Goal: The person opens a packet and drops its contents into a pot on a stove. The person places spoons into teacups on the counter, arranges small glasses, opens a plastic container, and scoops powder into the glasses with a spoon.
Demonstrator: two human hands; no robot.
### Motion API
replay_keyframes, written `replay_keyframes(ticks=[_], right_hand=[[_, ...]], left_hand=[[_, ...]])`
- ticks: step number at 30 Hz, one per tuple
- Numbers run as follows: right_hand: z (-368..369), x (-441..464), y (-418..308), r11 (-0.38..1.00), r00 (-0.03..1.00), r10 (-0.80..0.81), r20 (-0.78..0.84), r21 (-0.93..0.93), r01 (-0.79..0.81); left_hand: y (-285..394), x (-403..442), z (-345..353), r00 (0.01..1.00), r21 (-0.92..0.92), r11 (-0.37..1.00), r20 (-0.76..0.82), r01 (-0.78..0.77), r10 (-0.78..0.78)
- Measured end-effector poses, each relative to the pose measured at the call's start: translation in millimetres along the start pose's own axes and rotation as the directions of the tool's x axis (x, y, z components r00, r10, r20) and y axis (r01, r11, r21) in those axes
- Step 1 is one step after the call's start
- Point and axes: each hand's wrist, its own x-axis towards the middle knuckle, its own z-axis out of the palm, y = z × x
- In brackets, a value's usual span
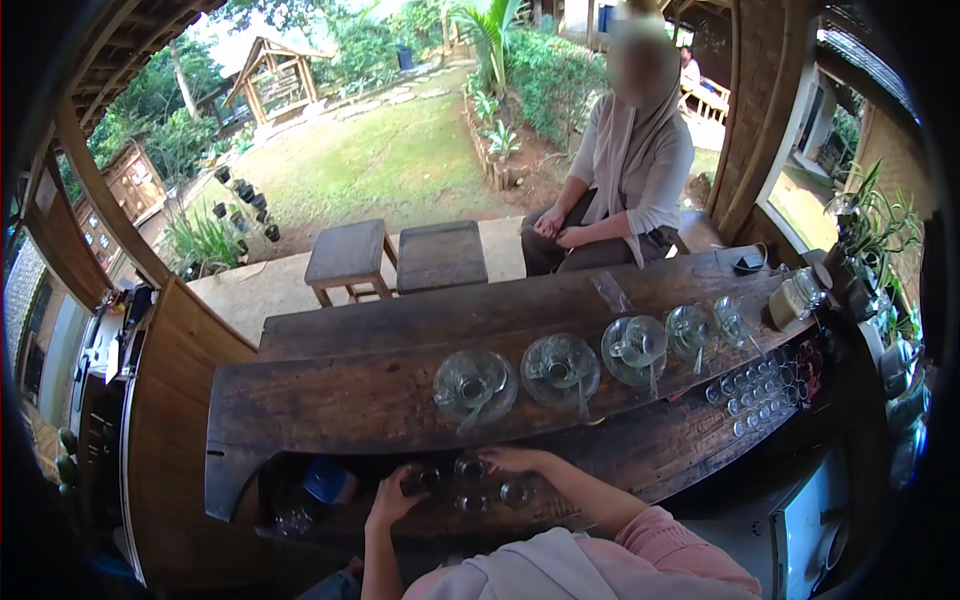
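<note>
My left hand (393, 496) is curled round a small clear glass (426, 479) on the lower shelf of the wooden counter. My right hand (508, 460) reaches in from the right, its fingers closed at the side of another glass (467, 467). Just below it stand two more glasses, one nearer the middle (471, 502) and one to the right (516, 492). On the upper counter top (310, 405), a row of clear glass cups on saucers, each with a spoon, runs to the right; the nearest cup and saucer (474, 386) lies above my hands.
A blue container (328, 481) sits on the shelf left of my left hand. Rows of small upturned glasses (752, 395) stand at the right, below a lidded jar (795, 300). Across the counter a person (630, 170) sits beside two wooden stools (440, 253).
</note>
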Motion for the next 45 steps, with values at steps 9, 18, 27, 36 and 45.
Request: replay_keyframes(ticks=[9, 18, 27, 36, 45], right_hand=[[19, 11, -4, 0.996, 0.987, 0.088, -0.134, 0.001, -0.089], [32, -15, -36, 0.923, 0.954, 0.006, -0.300, -0.365, -0.121], [48, -88, -44, 0.898, 0.866, 0.089, -0.492, -0.337, -0.284], [76, -99, -21, 0.940, 0.850, -0.049, -0.525, -0.312, -0.138], [98, -97, 8, 0.925, 0.684, -0.210, -0.698, -0.369, -0.092]], left_hand=[[-10, 11, -8, 0.991, 0.018, 0.999, 0.124, 0.044, -0.045], [-1, 14, 3, 0.991, -0.094, 0.995, 0.127, -0.030, 0.042], [-14, -57, 44, 0.976, 0.071, 0.997, -0.210, -0.038, 0.052], [22, -52, 106, 0.968, -0.111, 0.969, -0.146, -0.219, 0.202], [34, -52, 103, 0.958, -0.089, 0.977, -0.230, -0.193, 0.169]])
